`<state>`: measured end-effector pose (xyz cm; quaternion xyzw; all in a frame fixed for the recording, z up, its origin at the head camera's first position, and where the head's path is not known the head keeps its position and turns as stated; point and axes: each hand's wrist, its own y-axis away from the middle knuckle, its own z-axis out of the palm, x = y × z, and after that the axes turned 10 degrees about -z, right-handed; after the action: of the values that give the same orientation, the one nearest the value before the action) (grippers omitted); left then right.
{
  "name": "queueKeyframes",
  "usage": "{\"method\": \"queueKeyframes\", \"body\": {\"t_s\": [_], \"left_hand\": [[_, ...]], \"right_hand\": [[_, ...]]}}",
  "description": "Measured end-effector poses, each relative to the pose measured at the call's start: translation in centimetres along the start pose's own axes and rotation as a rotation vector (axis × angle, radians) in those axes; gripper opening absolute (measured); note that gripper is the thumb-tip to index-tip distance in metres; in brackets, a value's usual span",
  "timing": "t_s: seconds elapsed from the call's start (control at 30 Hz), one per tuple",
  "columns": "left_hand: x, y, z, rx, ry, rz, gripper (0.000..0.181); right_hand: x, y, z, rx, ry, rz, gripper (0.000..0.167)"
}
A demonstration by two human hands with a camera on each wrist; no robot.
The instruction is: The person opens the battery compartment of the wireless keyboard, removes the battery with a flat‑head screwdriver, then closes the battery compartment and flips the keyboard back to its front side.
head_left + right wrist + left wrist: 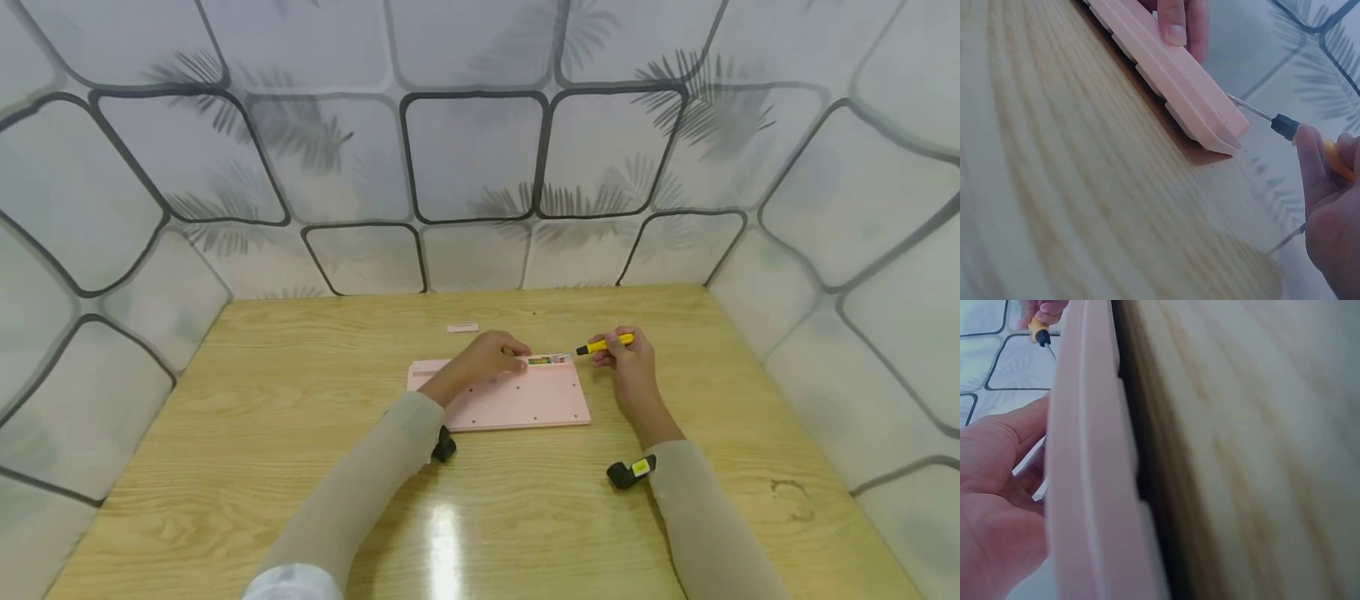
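A pink keyboard (525, 400) lies face down on the table, its keys showing under the edge in the right wrist view. Along its back ridge an open battery compartment (546, 361) shows a green battery (538, 361). My left hand (489, 354) holds that ridge beside the compartment, thumb and fingers bent about it; some fingertips are hidden. In my right hand (632, 367) is a screwdriver (618, 342) with a yellow and black handle, pinched between thumb and fingers. Its metal tip reaches the compartment's right end; exact contact is too small to tell.
A small pink battery cover (462, 327) lies on the wooden table (300, 350) behind the keyboard. Patterned fabric walls (480, 258) enclose the table at the back and sides. Dark wrist cameras (622, 475) sit below both hands.
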<state>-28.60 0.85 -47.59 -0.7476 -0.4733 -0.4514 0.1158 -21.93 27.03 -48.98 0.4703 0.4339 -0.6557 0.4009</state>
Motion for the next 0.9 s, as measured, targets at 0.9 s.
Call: {"method": "queueKeyframes", "body": {"t_s": [0.9], "left_hand": [[0.18,0.17,-0.06,0.001,-0.015,-0.002,0.033]], "right_hand": [[0.55,-0.21,-0.55,0.015,-0.145,-0.007,0.018]]}}
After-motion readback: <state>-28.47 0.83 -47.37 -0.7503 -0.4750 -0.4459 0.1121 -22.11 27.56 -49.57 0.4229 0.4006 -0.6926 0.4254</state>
